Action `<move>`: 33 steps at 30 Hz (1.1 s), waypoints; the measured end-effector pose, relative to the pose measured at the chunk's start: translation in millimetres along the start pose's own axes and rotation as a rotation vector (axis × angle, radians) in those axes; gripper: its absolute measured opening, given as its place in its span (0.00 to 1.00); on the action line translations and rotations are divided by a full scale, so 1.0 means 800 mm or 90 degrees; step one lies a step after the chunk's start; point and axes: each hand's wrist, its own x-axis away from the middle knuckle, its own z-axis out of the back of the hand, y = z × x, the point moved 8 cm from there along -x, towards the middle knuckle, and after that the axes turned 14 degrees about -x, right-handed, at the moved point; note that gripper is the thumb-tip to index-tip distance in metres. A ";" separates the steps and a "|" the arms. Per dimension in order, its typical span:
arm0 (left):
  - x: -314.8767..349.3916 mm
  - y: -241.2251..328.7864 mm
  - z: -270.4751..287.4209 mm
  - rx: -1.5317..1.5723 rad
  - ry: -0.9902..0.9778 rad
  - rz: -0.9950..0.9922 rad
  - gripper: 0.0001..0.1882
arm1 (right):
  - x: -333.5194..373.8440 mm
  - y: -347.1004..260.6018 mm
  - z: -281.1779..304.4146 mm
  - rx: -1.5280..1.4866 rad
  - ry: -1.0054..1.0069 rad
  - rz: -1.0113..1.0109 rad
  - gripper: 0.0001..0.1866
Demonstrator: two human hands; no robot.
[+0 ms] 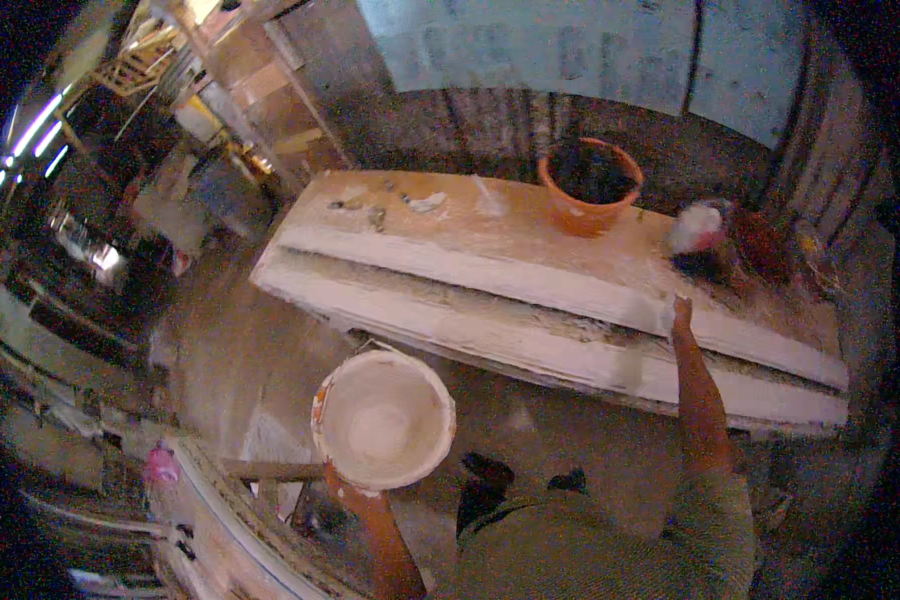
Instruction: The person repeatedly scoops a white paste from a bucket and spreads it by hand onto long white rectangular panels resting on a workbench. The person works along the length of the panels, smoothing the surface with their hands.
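Note:
My left hand (348,486) grips the near rim of a round bucket (382,418), white and smeared inside with a pale coating. The bucket hangs off the near side of the workbench, its open mouth facing up, and a thin wire handle shows at its far edge. My right arm reaches across the bench, and my right hand (682,312) is over two long white-coated boards (530,280) lying side by side with a dark gap between them. It is at the far board, touching or just above it; its fingers are too small and blurred to make out.
An orange bucket (592,215) with dark insides stands on the bench (450,205), among pale splatters. A white-and-red item (698,230) and dark clutter lie at its right end. A blue-grey wall (540,50) rises behind. At lower left is a long curved-edged piece (235,530) with a pink object (161,464).

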 end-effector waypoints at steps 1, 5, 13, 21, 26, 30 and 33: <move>-0.013 -0.006 0.005 0.000 0.003 -0.002 0.29 | 0.008 0.011 -0.055 0.034 -0.019 0.025 0.19; -0.061 -0.021 0.020 0.137 -0.016 0.089 0.29 | 0.088 -0.004 -0.289 0.126 -0.121 0.206 0.22; -0.172 -0.005 0.036 0.041 -0.009 -0.006 0.27 | 0.315 -0.102 -0.627 0.139 -0.244 0.351 0.08; -0.338 0.062 0.004 -0.416 0.036 -0.117 0.23 | 0.385 -0.051 -0.895 0.022 -0.418 0.066 0.08; -0.457 0.023 0.010 0.052 0.145 0.106 0.26 | 0.432 0.021 -1.040 -0.009 -0.458 -0.075 0.11; -0.525 -0.001 0.012 0.180 0.160 0.224 0.29 | 0.470 0.034 -1.142 -0.029 -0.536 0.015 0.16; -0.571 -0.009 0.008 0.215 0.153 0.228 0.32 | 0.501 0.013 -1.198 0.162 -0.537 0.123 0.23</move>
